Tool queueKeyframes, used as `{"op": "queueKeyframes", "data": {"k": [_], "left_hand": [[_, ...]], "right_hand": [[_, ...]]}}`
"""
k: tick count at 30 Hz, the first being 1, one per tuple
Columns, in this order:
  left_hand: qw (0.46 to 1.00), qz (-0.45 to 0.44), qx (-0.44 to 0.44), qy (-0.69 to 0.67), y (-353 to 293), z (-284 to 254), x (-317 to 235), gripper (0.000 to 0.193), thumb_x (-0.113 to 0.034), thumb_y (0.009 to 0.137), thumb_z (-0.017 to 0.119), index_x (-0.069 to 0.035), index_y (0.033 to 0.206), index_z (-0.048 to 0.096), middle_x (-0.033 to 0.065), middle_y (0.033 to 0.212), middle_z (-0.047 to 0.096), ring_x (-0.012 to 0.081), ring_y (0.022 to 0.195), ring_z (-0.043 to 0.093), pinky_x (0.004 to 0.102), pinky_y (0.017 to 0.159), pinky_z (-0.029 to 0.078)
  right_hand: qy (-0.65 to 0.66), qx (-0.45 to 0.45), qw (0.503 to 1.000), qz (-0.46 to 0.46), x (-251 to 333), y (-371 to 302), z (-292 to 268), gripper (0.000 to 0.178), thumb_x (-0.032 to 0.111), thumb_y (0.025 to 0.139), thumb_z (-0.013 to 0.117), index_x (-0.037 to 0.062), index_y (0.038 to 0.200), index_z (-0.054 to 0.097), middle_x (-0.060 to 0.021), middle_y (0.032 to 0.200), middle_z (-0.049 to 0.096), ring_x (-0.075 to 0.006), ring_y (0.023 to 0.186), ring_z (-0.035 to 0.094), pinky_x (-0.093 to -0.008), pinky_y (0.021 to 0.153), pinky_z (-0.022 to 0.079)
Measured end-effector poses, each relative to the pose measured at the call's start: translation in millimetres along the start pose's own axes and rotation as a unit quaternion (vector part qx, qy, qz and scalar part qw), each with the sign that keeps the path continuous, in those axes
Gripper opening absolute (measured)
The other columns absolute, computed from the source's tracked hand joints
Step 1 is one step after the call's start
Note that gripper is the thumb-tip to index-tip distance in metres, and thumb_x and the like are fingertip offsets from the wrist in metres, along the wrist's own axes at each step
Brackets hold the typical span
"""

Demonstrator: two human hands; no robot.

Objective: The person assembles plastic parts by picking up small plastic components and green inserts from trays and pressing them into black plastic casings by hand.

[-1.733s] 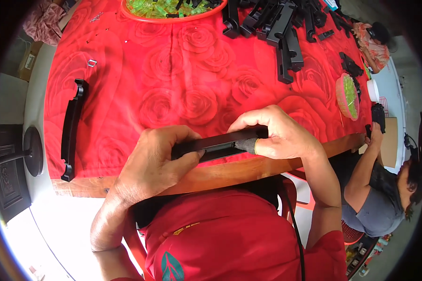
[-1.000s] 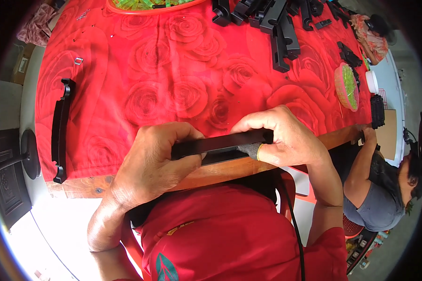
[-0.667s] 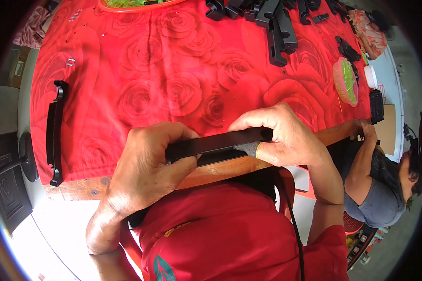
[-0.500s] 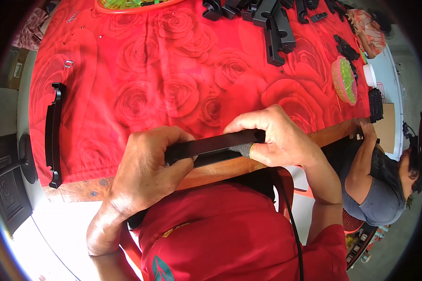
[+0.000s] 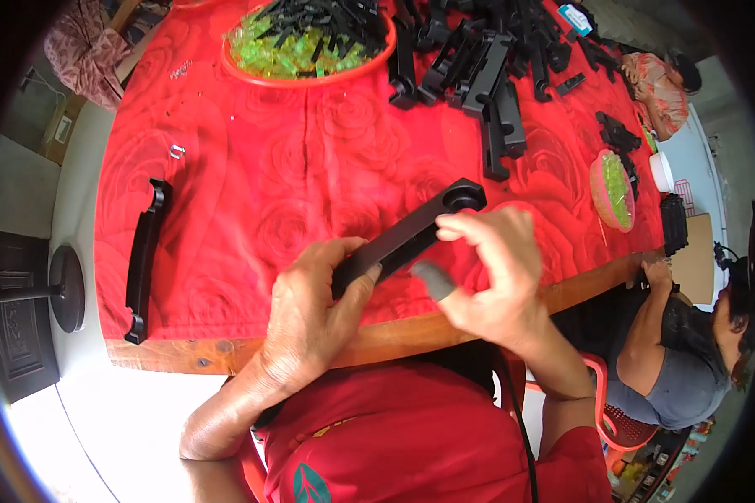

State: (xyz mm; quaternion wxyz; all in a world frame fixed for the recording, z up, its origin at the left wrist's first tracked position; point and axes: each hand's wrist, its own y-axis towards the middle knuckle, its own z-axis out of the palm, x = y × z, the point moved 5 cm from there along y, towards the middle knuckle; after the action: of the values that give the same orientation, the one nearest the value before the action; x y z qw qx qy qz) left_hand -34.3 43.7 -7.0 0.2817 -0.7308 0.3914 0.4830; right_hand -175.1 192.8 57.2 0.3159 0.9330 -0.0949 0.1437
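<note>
From my head camera, my left hand (image 5: 315,298) is clamped on the lower end of a long black bar (image 5: 404,235), thumb on the near side and fingers on the far side. I have the bar slanting up to the right above the table's front edge (image 5: 168,354), its far end with a rounded hollow pointing away from me. My right hand (image 5: 497,285) is beside that upper half, thumb and fingers spread apart. A dark cover (image 5: 433,280) sits on the right thumb, which is clear of the bar; whether a fingertip brushes the bar's edge, I cannot tell.

To my left, a second black bar (image 5: 143,264) lies lengthwise on the red rose-patterned cloth (image 5: 252,168), with a small metal ring (image 5: 176,152) beyond it. Further off stands an orange tray (image 5: 310,82) of green pieces (image 5: 256,54) and small black parts (image 5: 331,29), and right of it a heap of black bars (image 5: 488,74). A pink basket (image 5: 597,191) of green bits stands near the right edge, beside a white tub (image 5: 661,172). A co-worker (image 5: 675,360) sits to my right.
</note>
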Motion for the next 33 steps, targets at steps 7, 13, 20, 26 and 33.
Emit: {"op": "queueKeyframes", "data": {"k": [7, 13, 20, 26, 33], "left_hand": [[1.0, 0.025, -0.009, -0.006, -7, 9, -3, 0.035, -0.023, 0.106, 0.066, 0.003, 0.129, 0.065, 0.0241, 0.102, 0.065, 0.0408, 0.09, 0.069, 0.0463, 0.079, 0.055], [0.999, 0.044, -0.018, -0.007, -11, 10, -3, 0.037, -0.022, 0.105, 0.068, 0.006, 0.129, 0.063, 0.0241, 0.1, 0.064, 0.0384, 0.088, 0.069, 0.0457, 0.078, 0.055], [0.991, -0.047, 0.056, -0.109, -7, 10, 8, 0.044, -0.032, 0.106, 0.07, 0.006, 0.126, 0.062, 0.0153, 0.092, 0.07, 0.0233, 0.081, 0.069, 0.0362, 0.07, 0.054], [0.964, -0.08, 0.122, -0.221, 1, 16, 23, 0.05, -0.044, 0.113, 0.056, 0.004, 0.124, 0.062, 0.0003, 0.083, 0.062, 0.007, 0.073, 0.058, 0.027, 0.059, 0.048], [0.961, -0.076, 0.029, -0.265, 0, 20, 28, 0.046, -0.044, 0.114, 0.054, 0.001, 0.117, 0.059, -0.0013, 0.078, 0.056, 0.0056, 0.065, 0.052, 0.0262, 0.053, 0.043]], "right_hand": [[-0.021, 0.044, 0.998, 0.04, 15, -4, 25, 0.069, 0.02, 0.071, 0.089, 0.005, 0.132, 0.06, -0.0109, 0.115, 0.072, -0.0316, 0.092, 0.065, -0.0456, 0.08, 0.046], [0.03, 0.063, 0.995, 0.068, 12, -2, 36, 0.086, 0.012, 0.065, 0.087, 0.0024, 0.143, 0.053, -0.015, 0.116, 0.069, -0.035, 0.095, 0.063, -0.0478, 0.085, 0.047], [0.066, 0.079, 0.99, 0.095, 3, -2, 46, 0.089, 0.01, 0.064, 0.087, 0.0032, 0.145, 0.051, -0.0161, 0.118, 0.068, -0.0368, 0.096, 0.063, -0.0484, 0.085, 0.049], [0.134, 0.088, 0.984, 0.075, 25, -4, 58, 0.09, 0.016, 0.063, 0.091, 0.0065, 0.144, 0.052, -0.0156, 0.12, 0.066, -0.0372, 0.102, 0.062, -0.0495, 0.091, 0.05], [0.065, 0.042, 0.995, 0.07, 26, 6, 46, 0.059, 0.022, 0.065, 0.092, 0.0058, 0.116, 0.067, -0.0123, 0.115, 0.06, -0.0351, 0.103, 0.056, -0.0482, 0.091, 0.047]]}}
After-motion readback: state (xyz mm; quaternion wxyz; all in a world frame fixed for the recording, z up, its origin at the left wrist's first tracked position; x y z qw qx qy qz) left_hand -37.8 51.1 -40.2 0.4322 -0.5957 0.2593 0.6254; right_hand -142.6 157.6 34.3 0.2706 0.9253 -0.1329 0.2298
